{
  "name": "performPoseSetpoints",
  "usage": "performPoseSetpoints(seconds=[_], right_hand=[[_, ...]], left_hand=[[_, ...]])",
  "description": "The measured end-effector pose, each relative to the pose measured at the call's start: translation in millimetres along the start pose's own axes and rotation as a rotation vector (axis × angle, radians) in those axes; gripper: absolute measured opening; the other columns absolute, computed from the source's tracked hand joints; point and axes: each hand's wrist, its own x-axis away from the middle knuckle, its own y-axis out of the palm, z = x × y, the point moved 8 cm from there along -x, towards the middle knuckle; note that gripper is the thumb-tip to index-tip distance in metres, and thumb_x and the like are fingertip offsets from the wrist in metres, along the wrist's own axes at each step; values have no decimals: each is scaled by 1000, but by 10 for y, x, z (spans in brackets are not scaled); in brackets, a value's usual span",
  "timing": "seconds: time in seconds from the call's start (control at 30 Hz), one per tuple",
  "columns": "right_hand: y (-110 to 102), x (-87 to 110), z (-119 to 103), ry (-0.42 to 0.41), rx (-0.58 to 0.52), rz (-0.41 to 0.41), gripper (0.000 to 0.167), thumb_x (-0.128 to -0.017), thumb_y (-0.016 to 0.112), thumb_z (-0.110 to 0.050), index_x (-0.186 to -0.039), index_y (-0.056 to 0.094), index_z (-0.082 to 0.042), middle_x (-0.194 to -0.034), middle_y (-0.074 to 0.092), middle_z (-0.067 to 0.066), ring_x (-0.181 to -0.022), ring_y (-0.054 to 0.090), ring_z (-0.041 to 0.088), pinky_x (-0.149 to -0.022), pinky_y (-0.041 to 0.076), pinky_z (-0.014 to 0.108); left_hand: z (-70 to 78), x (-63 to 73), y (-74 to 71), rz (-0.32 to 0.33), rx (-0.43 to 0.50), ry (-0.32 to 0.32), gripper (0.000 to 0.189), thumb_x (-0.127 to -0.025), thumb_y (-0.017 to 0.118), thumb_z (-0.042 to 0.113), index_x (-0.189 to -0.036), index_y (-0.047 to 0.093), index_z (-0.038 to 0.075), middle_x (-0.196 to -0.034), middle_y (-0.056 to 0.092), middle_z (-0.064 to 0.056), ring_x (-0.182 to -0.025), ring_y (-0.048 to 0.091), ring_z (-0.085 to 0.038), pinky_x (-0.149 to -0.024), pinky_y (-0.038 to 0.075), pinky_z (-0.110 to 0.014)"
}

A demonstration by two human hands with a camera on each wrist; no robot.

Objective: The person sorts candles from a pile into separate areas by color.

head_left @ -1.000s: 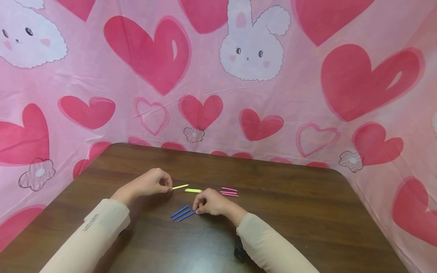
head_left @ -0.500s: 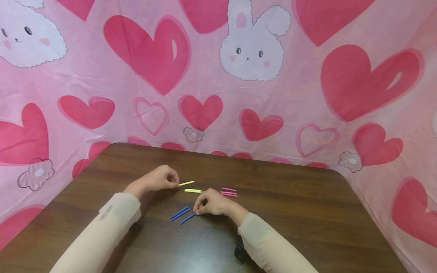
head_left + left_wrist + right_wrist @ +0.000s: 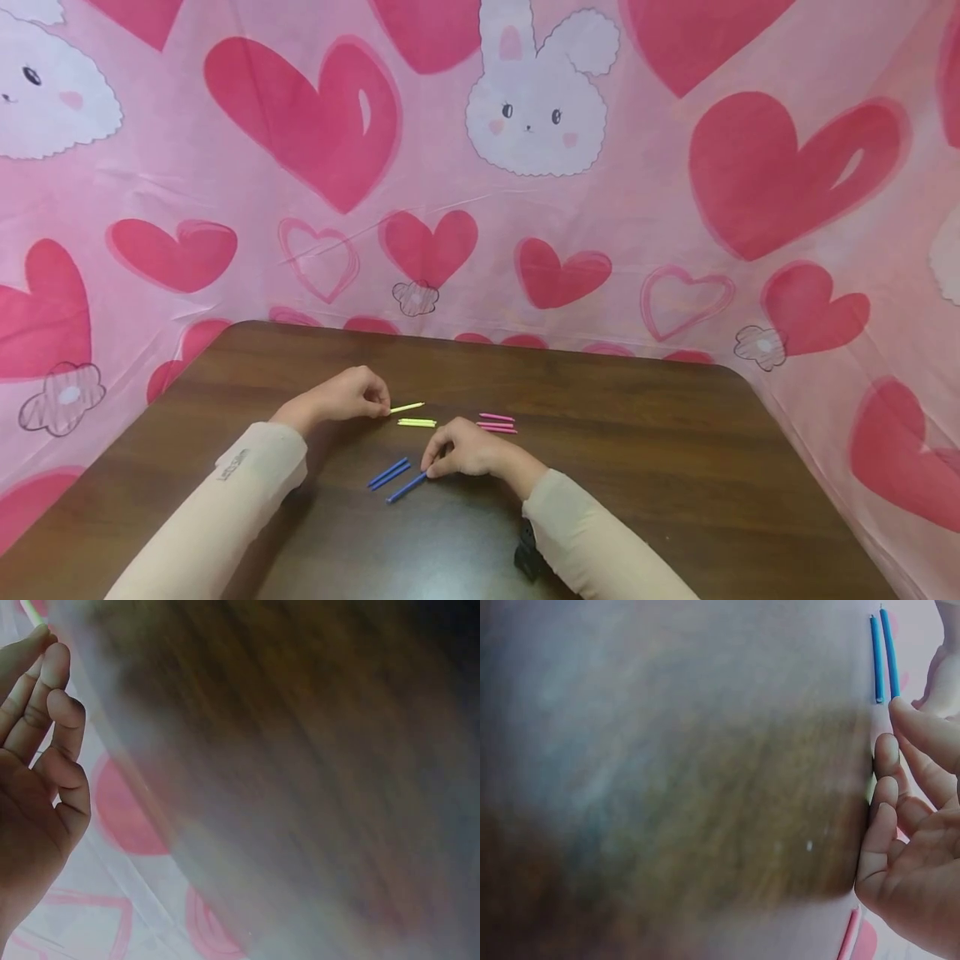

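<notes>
— Left hand [image 3: 337,398] pinched on what?
— Yellow stick [image 3: 407,407], left end; its long axis runs rightward from the grip, slightly away. Right hand [image 3: 476,448]?
— Clamped on a blue stick [image 3: 406,488] (by the far end), free end left of and nearer than the grip; two more blue sticks [image 3: 388,472] lie farther left

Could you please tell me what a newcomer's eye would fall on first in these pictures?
Probably the pink backdrop behind the table, covered in red hearts and white rabbit faces. Next, near the table's middle, the left hand pinches a yellow stick and the right hand a blue stick. Bright pink sticks lie just beyond the right hand.
</notes>
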Motion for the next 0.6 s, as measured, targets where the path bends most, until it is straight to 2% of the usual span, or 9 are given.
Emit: performPoseSetpoints(seconds=[0.23,0.4,0.6], right_hand=[[-5,23,8,30,-64,-16,5,-82,76,-1,-87,76,-2,-78,67,-2,-65,50,4,-59,42,18],[-15,34,1,34,-67,-14,6,-83,76,-1,-87,77,-4,-78,67,-2,-66,51,4,-59,42,18],[-22,41,3,24,-79,-20,4,-84,75,-2,-88,76,-2,-79,68,-1,-65,50,3,-59,42,17]], left_hand=[[41,-37,40,-23,-1,28,9,-88,71,8,-79,72,8,-67,66,3,-63,54,-5,-60,48,-22],[77,-68,51,-25,1,54,9,-87,71,6,-78,71,6,-67,66,2,-62,54,-3,-60,48,-21],[68,-100,71,-33,6,41,10,-87,71,5,-78,72,7,-66,66,2,-62,54,-2,-60,48,-21]])
